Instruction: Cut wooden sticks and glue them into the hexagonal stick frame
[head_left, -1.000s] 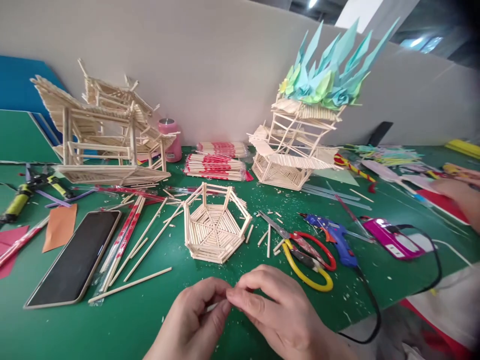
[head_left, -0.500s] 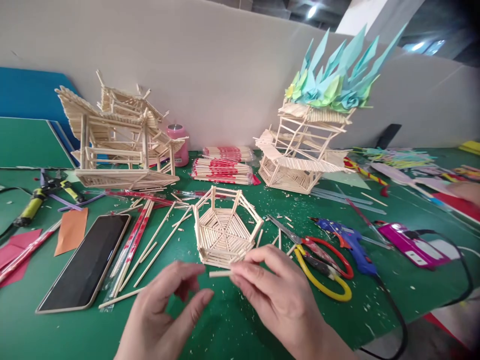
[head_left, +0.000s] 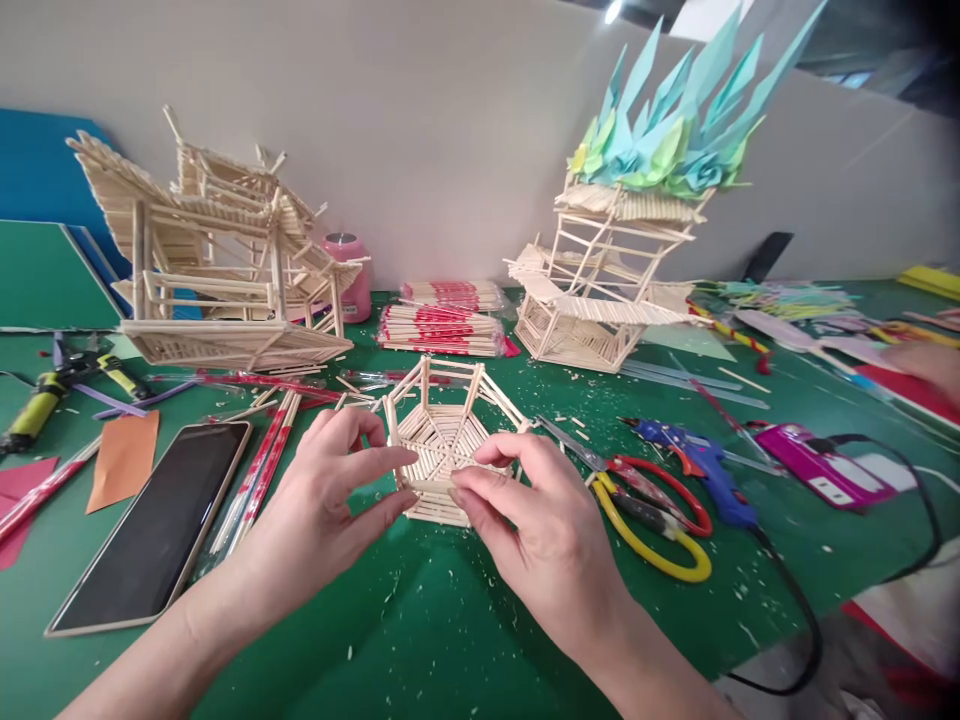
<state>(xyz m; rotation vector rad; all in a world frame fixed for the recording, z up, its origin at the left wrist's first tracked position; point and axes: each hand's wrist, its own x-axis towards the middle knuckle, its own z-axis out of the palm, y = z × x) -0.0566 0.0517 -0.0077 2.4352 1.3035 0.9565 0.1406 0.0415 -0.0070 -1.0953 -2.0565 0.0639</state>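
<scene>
A small many-sided wooden-stick frame (head_left: 441,428), with a web-patterned floor and short posts joined by top rails, stands on the green table. My right hand (head_left: 551,515) pinches a short wooden stick (head_left: 430,487) between thumb and fingers, level across the frame's near side. At the stick's other end is my left hand (head_left: 322,485), its thumb and forefinger spread on either side; contact with the stick is unclear. Right of the frame lie scissors (head_left: 651,535) with red and yellow handles and a blue glue gun (head_left: 701,470). My right hand hides part of the frame.
A stick house (head_left: 206,340) stands back left, and a stick tower (head_left: 592,320) topped with blue paper back right. Bundled sticks (head_left: 442,330) lie between them. A phone (head_left: 154,530) rests at left. Another person's hand (head_left: 926,360) shows at far right.
Both hands have moved forward and up to the frame's near side, bringing the short stick over it. My left hand has come closer to the stick's free end. The view has shifted slightly.
</scene>
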